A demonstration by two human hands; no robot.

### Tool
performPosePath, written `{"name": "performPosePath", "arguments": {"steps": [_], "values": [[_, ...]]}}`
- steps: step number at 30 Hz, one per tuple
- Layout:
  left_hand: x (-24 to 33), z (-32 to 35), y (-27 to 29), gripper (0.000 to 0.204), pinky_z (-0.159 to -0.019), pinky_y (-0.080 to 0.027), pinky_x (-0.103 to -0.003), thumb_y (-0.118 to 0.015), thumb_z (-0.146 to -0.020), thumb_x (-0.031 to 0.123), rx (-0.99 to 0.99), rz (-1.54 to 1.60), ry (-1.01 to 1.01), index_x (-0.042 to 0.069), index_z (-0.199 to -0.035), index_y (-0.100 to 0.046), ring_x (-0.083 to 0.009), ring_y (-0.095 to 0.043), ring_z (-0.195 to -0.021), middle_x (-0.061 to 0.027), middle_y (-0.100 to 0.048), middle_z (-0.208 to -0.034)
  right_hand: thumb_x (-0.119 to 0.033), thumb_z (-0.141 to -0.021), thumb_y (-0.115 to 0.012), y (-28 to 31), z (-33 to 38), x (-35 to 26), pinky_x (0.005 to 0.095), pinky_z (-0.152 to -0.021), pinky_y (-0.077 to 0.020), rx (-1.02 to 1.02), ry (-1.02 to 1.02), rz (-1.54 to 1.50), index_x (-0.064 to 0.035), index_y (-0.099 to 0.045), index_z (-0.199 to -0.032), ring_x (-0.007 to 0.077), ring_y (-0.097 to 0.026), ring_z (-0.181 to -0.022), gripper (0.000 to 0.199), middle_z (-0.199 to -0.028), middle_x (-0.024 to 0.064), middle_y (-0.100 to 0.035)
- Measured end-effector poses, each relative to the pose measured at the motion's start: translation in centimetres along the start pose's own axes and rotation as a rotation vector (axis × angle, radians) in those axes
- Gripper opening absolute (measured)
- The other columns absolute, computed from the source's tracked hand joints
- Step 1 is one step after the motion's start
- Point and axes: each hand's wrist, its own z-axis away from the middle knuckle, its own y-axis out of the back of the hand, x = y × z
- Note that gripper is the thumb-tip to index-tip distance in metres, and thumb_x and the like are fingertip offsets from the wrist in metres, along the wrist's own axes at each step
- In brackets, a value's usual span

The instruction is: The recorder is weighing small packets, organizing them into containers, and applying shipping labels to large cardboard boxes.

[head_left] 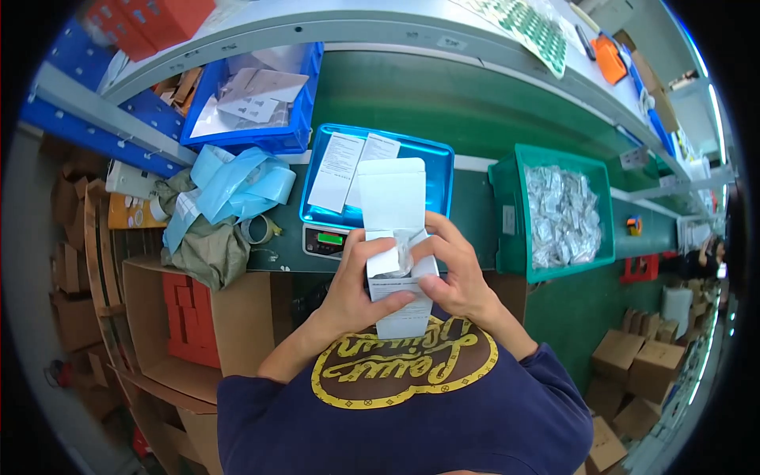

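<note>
A small white cardboard box (404,317) is held close to my chest, its long lid flap (393,190) standing up and open. My left hand (356,277) grips the box from the left, thumb across its printed front. From the right, my right hand (455,269) closes round the box, with fingers at its opening. A clear plastic bag (402,255) shows in the mouth of the box; what it contains I cannot make out. Just beyond lies a shiny blue tray (440,182) on a scale (322,241), with printed white papers (336,170) in it.
A green bin (511,237) of small clear bags stands at the right. At the left are a blue crate (297,131), crumpled blue plastic (237,186) and a tape roll (257,229). Below sits a large carton (245,317) with orange boxes (190,321). A shelf (372,28) spans overhead.
</note>
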Motion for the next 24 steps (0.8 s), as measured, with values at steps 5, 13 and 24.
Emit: {"name": "performPosePath", "arguments": {"steps": [5, 13, 24], "values": [[0.6, -0.6, -2.3, 0.074, -0.094, -0.044, -0.043, -0.083, -0.075, 0.029, -0.104, -0.034, 0.054, 0.009, -0.131, -0.041, -0.0340, -0.048, -0.114, -0.0173, -0.042, -0.121, -0.019, -0.087, -0.064, -2.3, 1.4, -1.4, 0.0401, -0.100, -0.0421, 0.606, -0.018, -0.756, -0.0040, -0.061, -0.094, 0.0325, -0.051, -0.124, 0.017, -0.135, 0.0225, -0.050], [1.0, -2.0, -6.1, 0.076, -0.090, -0.048, -0.042, -0.083, -0.075, 0.030, -0.249, -0.001, 0.133, 0.006, -0.133, -0.041, -0.0349, -0.050, -0.116, -0.0175, -0.039, -0.129, -0.023, -0.093, -0.059, 5.6, 4.1, -2.3, 0.0423, -0.104, -0.0412, -0.025, -0.316, -0.056, -0.0013, -0.065, -0.116, 0.0328, -0.050, -0.127, 0.032, -0.136, 0.0195, -0.053], [0.2, -2.9, -9.7, 0.092, -0.098, -0.047, -0.044, -0.078, -0.082, 0.036, -0.113, 0.137, 0.193, 0.008, -0.149, -0.023, -0.0354, -0.048, -0.125, -0.0206, -0.022, -0.150, -0.021, -0.094, -0.059, 7.3, 6.5, 0.3, 0.0451, -0.106, -0.0401, -0.045, -0.199, -0.016, -0.0022, -0.061, -0.127, 0.0344, -0.049, -0.130, 0.038, -0.137, 0.0161, -0.055]]}}
